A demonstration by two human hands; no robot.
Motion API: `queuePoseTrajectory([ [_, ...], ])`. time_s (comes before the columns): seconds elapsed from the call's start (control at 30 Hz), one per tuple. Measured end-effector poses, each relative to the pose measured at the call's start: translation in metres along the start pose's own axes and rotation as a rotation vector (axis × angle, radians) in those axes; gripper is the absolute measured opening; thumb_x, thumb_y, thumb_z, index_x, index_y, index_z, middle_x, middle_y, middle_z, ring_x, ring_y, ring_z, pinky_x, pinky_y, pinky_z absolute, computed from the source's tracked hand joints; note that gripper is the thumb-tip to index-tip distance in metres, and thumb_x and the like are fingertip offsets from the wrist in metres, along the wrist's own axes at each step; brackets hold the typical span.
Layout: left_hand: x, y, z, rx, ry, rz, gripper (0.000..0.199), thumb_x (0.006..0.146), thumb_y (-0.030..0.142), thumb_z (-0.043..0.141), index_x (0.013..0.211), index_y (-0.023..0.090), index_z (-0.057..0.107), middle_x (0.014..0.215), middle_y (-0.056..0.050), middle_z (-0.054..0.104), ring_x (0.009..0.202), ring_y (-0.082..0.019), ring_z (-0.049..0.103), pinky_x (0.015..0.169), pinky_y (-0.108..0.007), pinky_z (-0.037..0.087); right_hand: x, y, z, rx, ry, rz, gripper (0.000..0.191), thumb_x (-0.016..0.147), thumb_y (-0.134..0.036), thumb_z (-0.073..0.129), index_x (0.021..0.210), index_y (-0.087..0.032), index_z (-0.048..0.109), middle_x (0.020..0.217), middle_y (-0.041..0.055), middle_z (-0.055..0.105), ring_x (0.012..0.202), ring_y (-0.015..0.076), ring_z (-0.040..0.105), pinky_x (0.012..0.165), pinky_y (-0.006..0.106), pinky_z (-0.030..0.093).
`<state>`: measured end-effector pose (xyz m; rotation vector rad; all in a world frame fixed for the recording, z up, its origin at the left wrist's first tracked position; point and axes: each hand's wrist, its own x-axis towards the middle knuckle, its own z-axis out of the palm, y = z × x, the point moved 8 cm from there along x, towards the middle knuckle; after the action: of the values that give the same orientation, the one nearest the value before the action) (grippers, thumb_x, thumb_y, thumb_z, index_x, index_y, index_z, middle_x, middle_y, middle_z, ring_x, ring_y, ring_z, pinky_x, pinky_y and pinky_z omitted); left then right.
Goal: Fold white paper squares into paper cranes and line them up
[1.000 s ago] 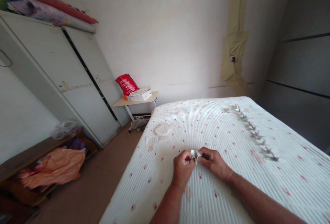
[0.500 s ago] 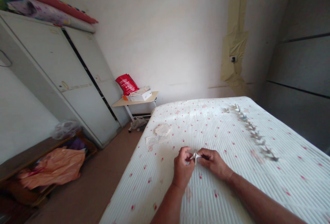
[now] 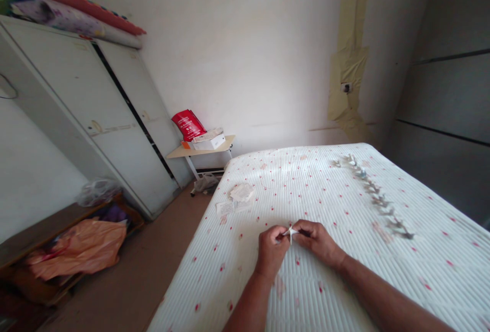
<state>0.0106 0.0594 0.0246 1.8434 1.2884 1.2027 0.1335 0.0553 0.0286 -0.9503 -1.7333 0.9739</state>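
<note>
Between my two hands, low over the mattress, is a small white paper crane (image 3: 291, 232), its folded points spread out in a star-like shape. My left hand (image 3: 271, 250) pinches its left point between thumb and fingers. On the other side, my right hand (image 3: 317, 240) grips the right point the same way. Fingertips hide parts of the paper. To the right, a slanting row of folded paper cranes (image 3: 380, 200) stands on the mattress. Square paper sheets with print (image 3: 241, 193) lie loosely stacked to the left, beyond my left hand.
A white ribbed mattress (image 3: 329, 281) with red dots fills the lower middle. Behind it, a small table (image 3: 179, 152) bears a red bag (image 3: 188, 125) and a white box (image 3: 210, 141). Grey cabinets (image 3: 126, 143) stand left, above an orange plastic bag (image 3: 82, 248) on a low wooden shelf.
My left fingers, raised and looser before, have curled down and closed on the left point of the crane. The right hand has hardly moved.
</note>
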Motion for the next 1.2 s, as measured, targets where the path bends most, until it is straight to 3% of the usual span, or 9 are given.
queuePoseTrajectory([
  [0.33,0.0,0.0,0.0,-0.019,-0.003,-0.007,0.015,0.068,0.013,0.049,0.062,0.014,0.063,0.059,0.002,0.058,0.058,-0.01,0.052,0.057,-0.017,0.039,0.001,0.006,0.001,-0.009,-0.014,0.027,0.021,0.08,-0.036,0.054,0.078,-0.017,0.061,0.073,0.0024,0.063,0.071,0.0151,0.059,0.067,0.025,0.046],
  [0.67,-0.001,-0.001,0.007,-0.072,-0.129,-0.054,0.019,0.058,0.009,0.058,0.075,0.016,0.062,0.069,0.002,0.06,0.068,-0.013,0.055,0.066,-0.021,0.043,0.001,0.025,0.0,0.075,0.015,0.096,0.018,0.078,-0.035,0.057,0.078,-0.017,0.061,0.073,0.0018,0.064,0.07,0.0152,0.058,0.066,0.025,0.044],
  [1.07,-0.002,0.001,0.003,0.018,-0.047,0.012,0.01,0.067,0.011,0.046,0.068,0.016,0.055,0.064,0.003,0.052,0.063,-0.011,0.048,0.061,-0.019,0.036,0.0,0.02,0.005,0.068,-0.048,0.123,0.025,0.081,-0.039,0.054,0.083,-0.017,0.065,0.077,0.0023,0.065,0.073,0.0158,0.058,0.067,0.026,0.044],
  [1.2,-0.002,-0.005,0.004,0.016,-0.052,-0.025,0.008,0.069,0.014,0.046,0.066,0.016,0.052,0.059,0.005,0.045,0.058,-0.009,0.042,0.056,-0.019,0.031,0.0,0.016,0.004,-0.017,-0.037,0.095,0.025,0.082,-0.038,0.052,0.08,-0.017,0.064,0.074,0.0018,0.064,0.072,0.0153,0.057,0.067,0.025,0.044],
])
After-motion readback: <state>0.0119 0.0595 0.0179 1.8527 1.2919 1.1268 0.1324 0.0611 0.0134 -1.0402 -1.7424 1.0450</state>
